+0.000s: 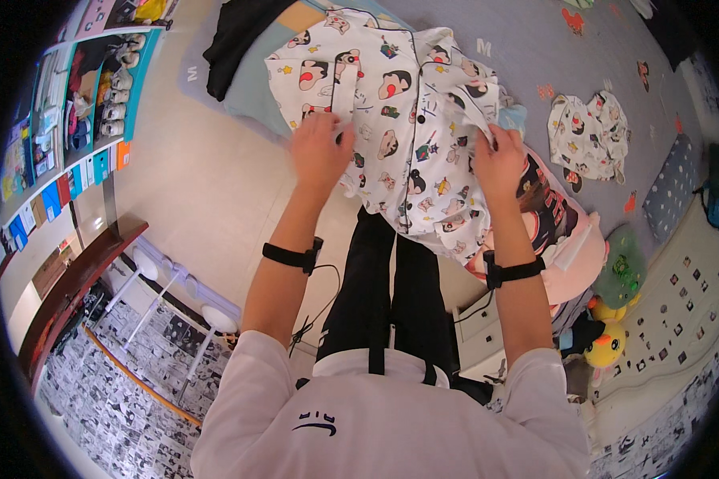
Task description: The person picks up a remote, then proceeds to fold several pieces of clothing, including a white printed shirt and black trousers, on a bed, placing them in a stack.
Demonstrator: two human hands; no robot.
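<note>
A white pajama shirt (389, 129) with a cartoon print and dark piping lies front up over the near edge of the bed, its lower part hanging toward my legs. My left hand (322, 149) grips cloth at the shirt's left side, just below a piped band. That hand is slightly blurred and hides part of the cloth. On the other side, my right hand (500, 157) pinches a narrow fold of the same shirt between thumb and fingers. A dark button shows on the front placket between my hands.
Matching printed cloth (588, 136) lies bunched on the grey bedsheet (533, 54). Black cloth (233, 45) rests at the far left of the bed. A pink plush cushion (575, 263) and a yellow duck toy (606, 342) sit at right. Shelves (144, 78) stand left.
</note>
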